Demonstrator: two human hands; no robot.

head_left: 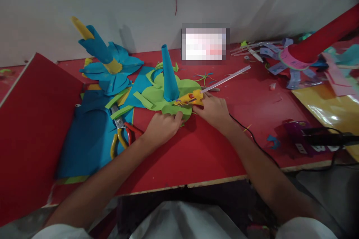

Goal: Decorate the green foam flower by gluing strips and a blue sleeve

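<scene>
A green flower-shaped sheet (pixel 186 86) lies on the red table, with a blue cone (pixel 169 74) standing upright on its middle. My right hand (pixel 214 110) is wrapped round a yellow glue gun (pixel 190 98), whose tip is at the base of the cone. A clear glue stick (pixel 227 78) sticks out of the gun's back. My left hand (pixel 165 126) is closed on the near edge of the green sheet, its fingertips partly hidden.
Scissors or pliers (pixel 120 129) with red and yellow handles lie on blue sheets (pixel 84 142) at left. Behind them stands a blue paper flower (pixel 112 69). A red board (pixel 36 130) rises far left. A purple box (pixel 298 138) and black cable are at right.
</scene>
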